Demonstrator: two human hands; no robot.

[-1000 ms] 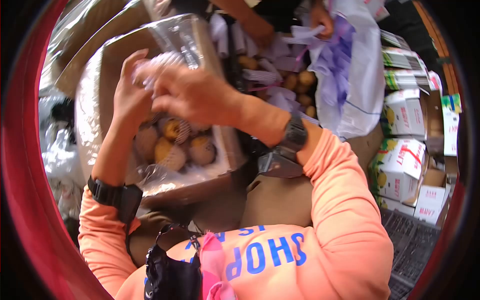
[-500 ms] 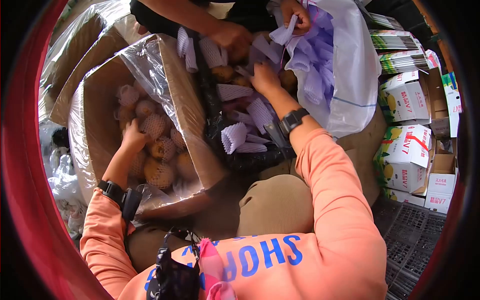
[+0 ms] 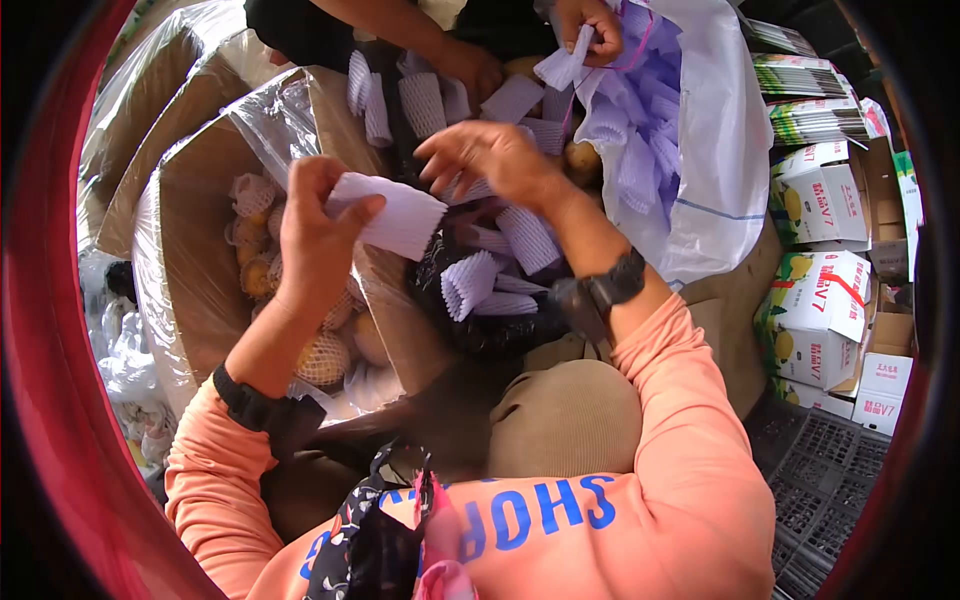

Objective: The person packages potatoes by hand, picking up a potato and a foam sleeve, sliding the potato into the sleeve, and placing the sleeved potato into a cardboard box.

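My left hand (image 3: 318, 225) is raised over the near edge of the carton and pinches a flat white foam net sleeve (image 3: 395, 215) between thumb and fingers. Just right of that sleeve, my right hand (image 3: 500, 165) hovers with its fingers apart and nothing visible in them. Below it, loose foam sleeves (image 3: 468, 282) lie on black plastic. Inside the plastic-lined carton (image 3: 195, 240) sit several round yellowish fruits (image 3: 322, 360), many wrapped in foam nets. My left forearm and hand hide part of them.
Opposite me, a co-worker's hand (image 3: 590, 30) holds another foam sleeve, and their other hand (image 3: 470, 68) is at the pile. A white sack (image 3: 715, 150) is full of purple-tinted sleeves. Printed boxes (image 3: 815, 310) and a black plastic crate (image 3: 825, 490) stand at right.
My left hand has come up out of the carton and now grips a foam sleeve. My right hand has left the pile, moving left toward it.
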